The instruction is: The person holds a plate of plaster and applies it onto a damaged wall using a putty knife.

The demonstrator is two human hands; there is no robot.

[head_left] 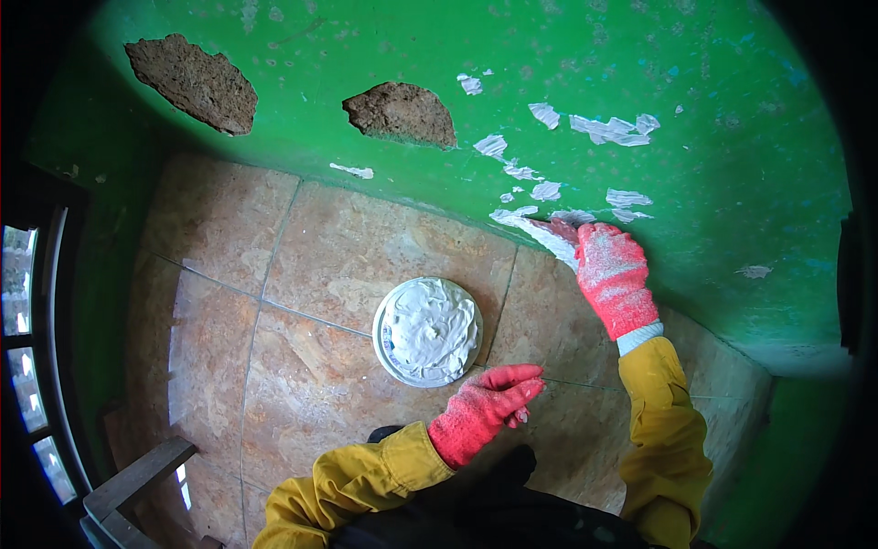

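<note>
At the foot of the green painted wall (713, 165), the right hand (611, 274) in its red knitted glove presses closed fingers (590, 240) onto a smear of white filler paste (547, 233). Left hand (483, 407), fingers together and holding nothing, hovers just beside the round white paste-filled tub (427, 331) on the brown tiled floor (274, 302)

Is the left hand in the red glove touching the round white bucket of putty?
No, the left hand hovers beside the round white bucket, with brown floor tile between them.

Left hand (483, 412), right hand (611, 274): red knit gloves flecked white, white cuff on right; mustard-yellow sleeves.
</note>
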